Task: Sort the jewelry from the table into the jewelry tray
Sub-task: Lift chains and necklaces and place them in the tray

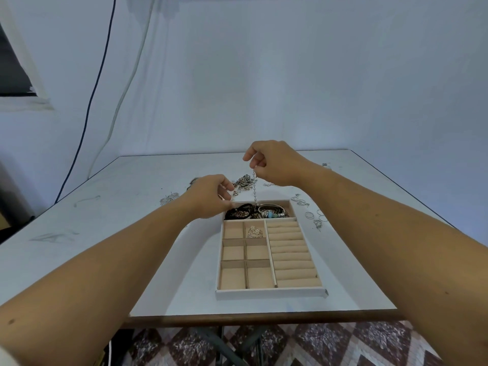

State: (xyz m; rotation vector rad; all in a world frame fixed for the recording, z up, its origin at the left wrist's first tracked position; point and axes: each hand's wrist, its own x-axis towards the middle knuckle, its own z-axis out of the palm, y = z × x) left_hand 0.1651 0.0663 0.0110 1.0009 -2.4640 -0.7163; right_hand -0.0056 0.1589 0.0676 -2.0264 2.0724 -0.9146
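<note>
The white worktop [105, 233] is carrying everything, with the beige jewelry tray [272, 292] lying near the middle of its near edge, long side running away from the person. The tray's right side is showing a column of padded ring rolls [290, 254]. Its left side is showing six small square compartments, and a long compartment is spanning its far end.

The right hand [274, 165] is hovering above the tray's far edge, its fingers curled and pinching the top of a silver chain [255, 188]. The left hand [211, 196] is hanging over the tray's far left corner with its fingers curled toward the thumb. Whether they are holding anything cannot be told.

A tangle of dark bands and bracelets [264, 211] is filling the long far compartment. Beyond the tray's far edge, a heap of metal chains [243, 180] is lying on the worktop, partly behind the left hand. Several loose rings [314, 215] are lying just beside the tray's far right corner, and a leaf-shaped piece [169, 199] is resting toward the left edge of the worktop.

The silver chain is dangling straight down from the right fingers, its lower end reaching into the long far compartment. A small pearl piece [254, 231] is sitting in the right-hand square compartment of the row nearest that long compartment.
</note>
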